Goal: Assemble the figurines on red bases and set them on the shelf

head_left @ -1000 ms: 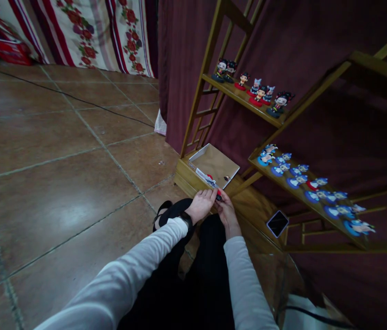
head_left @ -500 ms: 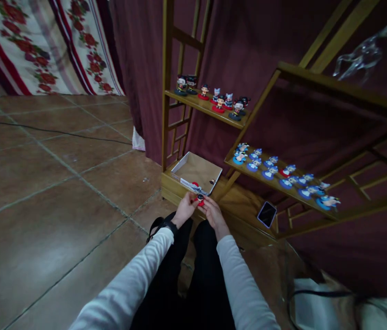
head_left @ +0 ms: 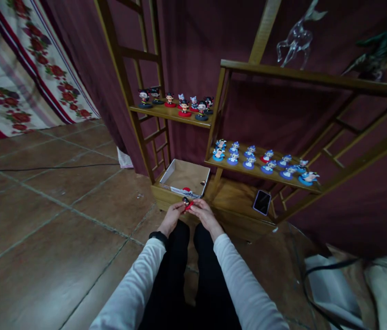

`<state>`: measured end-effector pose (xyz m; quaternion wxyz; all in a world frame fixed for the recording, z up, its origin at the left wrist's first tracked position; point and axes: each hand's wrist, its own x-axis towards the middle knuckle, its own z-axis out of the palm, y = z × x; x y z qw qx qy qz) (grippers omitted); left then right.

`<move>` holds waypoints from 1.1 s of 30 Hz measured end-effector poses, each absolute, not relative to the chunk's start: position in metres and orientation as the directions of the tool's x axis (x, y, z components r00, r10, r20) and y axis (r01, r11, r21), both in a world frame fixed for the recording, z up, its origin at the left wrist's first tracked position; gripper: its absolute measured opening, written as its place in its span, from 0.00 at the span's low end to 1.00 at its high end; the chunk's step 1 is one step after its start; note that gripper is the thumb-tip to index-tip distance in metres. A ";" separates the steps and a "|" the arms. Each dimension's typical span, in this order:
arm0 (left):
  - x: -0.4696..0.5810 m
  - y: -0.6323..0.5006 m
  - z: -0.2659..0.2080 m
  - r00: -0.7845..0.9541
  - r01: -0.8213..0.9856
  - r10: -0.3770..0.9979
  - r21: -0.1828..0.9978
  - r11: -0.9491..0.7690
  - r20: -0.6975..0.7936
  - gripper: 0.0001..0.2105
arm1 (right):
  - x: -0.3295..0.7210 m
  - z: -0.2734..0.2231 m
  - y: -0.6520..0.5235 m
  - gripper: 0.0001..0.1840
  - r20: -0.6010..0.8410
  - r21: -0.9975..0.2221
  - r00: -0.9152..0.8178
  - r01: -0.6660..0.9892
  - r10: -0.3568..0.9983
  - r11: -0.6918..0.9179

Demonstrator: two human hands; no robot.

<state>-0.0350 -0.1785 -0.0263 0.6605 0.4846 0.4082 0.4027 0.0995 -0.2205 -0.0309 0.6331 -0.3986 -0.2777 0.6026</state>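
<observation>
Figurine (head_left: 186, 202), dark-haired and on a red base, is in your two hands, just in front of your knees and near the front edge of the low wooden cabinet (head_left: 165, 196). You have the fingers of your left hand (head_left: 171, 217) closed on one side of it, while your right hand (head_left: 204, 213) pinches the base from the other side; it looks a little tilted between them. A dark watch (head_left: 158, 237) circles your left wrist, and pale sleeves (head_left: 134, 270) cover both your arms. Right beyond your fingertips, a shallow cardboard box (head_left: 186, 171) rests on the cabinet, white-walled and brown inside. Near its front wall you can see a red piece (head_left: 187, 189), partly hidden, and toward the right corner a small dark-topped item (head_left: 203, 183), too small to make out. Farther along the cabinet, to the right of your hands, lies a phone (head_left: 262, 202) with a dark screen. Above the box, the upper shelf (head_left: 166, 115) bears dark-haired figures (head_left: 184, 108) on red or black bases, with two greyish ones among them. On the lower shelf (head_left: 226, 167), blue-and-white figures (head_left: 233, 158) stand in two rows, one of them on a red base. Higher up at the right is a clear glass animal (head_left: 298, 42), and behind everything hangs a maroon curtain (head_left: 189, 55).
</observation>
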 end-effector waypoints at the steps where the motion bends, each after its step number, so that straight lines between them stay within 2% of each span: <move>1: -0.035 -0.179 -0.026 0.340 -0.131 0.928 0.970 0.205 -0.150 0.14 | 0.099 -0.031 -0.220 0.20 -0.123 -0.840 0.125 -0.542 0.985 -0.036; 5: -0.035 -0.180 -0.024 0.313 -0.149 0.935 0.963 0.225 -0.170 0.12 | 0.098 -0.032 -0.221 0.21 -0.104 -0.853 0.122 -0.521 0.987 -0.026; 10: -0.033 -0.180 -0.022 0.306 -0.139 0.931 0.958 0.252 -0.201 0.12 | 0.099 -0.034 -0.222 0.20 -0.085 -0.910 0.144 -0.414 0.986 -0.018; 14: -0.031 -0.179 -0.024 0.302 -0.252 0.928 0.921 0.297 -0.216 0.12 | 0.099 -0.037 -0.222 0.20 -0.069 -0.928 0.155 -0.372 0.986 -0.007; 17: -0.030 -0.179 -0.026 0.282 -0.320 0.930 0.891 0.322 -0.235 0.13 | 0.099 -0.038 -0.220 0.21 -0.087 -0.902 0.143 -0.431 0.986 -0.018; 22: -0.030 -0.181 -0.023 0.304 -0.311 0.926 0.896 0.316 -0.221 0.13 | 0.101 -0.036 -0.217 0.19 -0.112 -0.814 0.099 -0.580 0.989 -0.034; 28: -0.031 -0.182 -0.022 0.337 -0.293 0.924 0.913 0.283 -0.179 0.18 | 0.102 -0.037 -0.215 0.21 -0.151 -0.786 0.065 -0.613 0.986 -0.080; 33: -0.033 -0.179 -0.029 0.349 -0.282 0.926 0.925 0.253 -0.147 0.20 | 0.101 -0.036 -0.216 0.18 -0.141 -0.787 0.065 -0.612 0.988 -0.072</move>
